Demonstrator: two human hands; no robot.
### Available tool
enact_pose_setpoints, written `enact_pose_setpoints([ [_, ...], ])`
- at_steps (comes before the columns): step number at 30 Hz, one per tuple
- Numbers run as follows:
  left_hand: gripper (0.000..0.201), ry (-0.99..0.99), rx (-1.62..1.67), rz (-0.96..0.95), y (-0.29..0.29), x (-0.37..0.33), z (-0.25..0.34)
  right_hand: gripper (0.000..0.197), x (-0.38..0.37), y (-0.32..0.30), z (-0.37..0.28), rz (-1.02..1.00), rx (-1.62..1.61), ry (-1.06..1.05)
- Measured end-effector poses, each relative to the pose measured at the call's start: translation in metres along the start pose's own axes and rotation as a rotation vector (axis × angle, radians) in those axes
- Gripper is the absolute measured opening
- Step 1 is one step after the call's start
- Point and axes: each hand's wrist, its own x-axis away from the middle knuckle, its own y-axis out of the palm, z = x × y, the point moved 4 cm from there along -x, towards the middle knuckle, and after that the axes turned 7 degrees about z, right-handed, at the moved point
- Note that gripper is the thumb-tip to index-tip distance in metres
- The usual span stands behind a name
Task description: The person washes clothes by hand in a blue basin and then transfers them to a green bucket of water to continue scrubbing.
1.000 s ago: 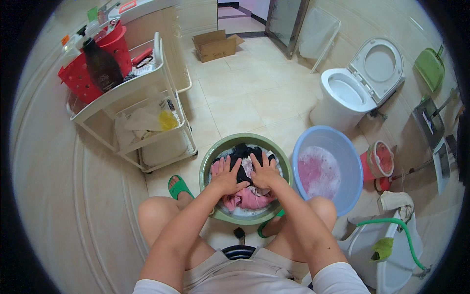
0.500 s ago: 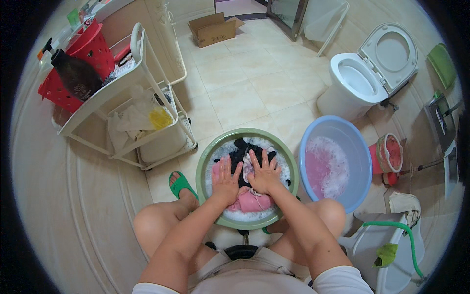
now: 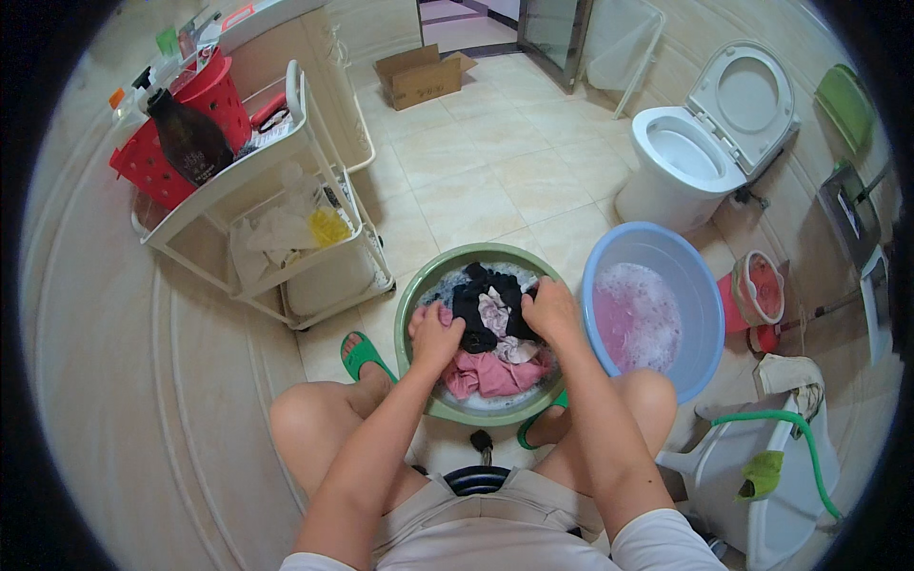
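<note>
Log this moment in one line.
left hand: curled, at left edge of black cloth | right hand: curled, at its right edge | green basin: black cloth, pink cloth | blue basin: foamy pink water

And straight out beyond the green basin (image 3: pixel 476 417), a touch to its left, here's the cardboard box (image 3: pixel 424 84), a short run of dark printing (image 3: pixel 428 91) across its near side, too small to make out! Swing far up and left of that same basin: the dark bottle (image 3: pixel 188 138) shows pale lettering (image 3: pixel 202 162) on its body, just a blur. Not one word legible!
</note>
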Motion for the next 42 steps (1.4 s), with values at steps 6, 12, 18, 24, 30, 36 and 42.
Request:
enact_pose_setpoints([
  [6, 0.072, -0.546, 0.527, 0.022, 0.013, -0.008, -0.018, 0.114, -0.016, 0.045, 0.037, -0.032, -0.338, 0.119],
  [12, 0.067, -0.544, 0.347, 0.026, 0.027, -0.025, -0.046, 0.095, -0.032, 0.083, 0.03, -0.155, -0.453, 0.041],
  [18, 0.037, -0.612, 0.906, 0.007, 0.025, -0.017, -0.01, 0.071, -0.032, 0.073, 0.014, -0.161, -0.54, -0.032],
  [24, 0.027, -0.578, 1.057, -0.02, -0.009, -0.009, 0.022, 0.069, -0.006, 0.015, -0.033, -0.072, -0.497, -0.347],
  [30, 0.031, -0.493, 1.389, 0.044, -0.049, 0.004, 0.062, 0.065, 0.022, -0.056, -0.054, -0.059, -0.606, -0.535],
  [36, 0.056, -0.259, 1.085, -0.072, -0.063, 0.0, 0.043, 0.066, 0.037, -0.068, -0.05, -0.063, -0.196, -0.757],
  [42, 0.071, -0.287, 0.311, -0.094, -0.058, 0.011, 0.036, 0.056, 0.059, -0.015, -0.036, -0.331, 0.192, -0.632],
])
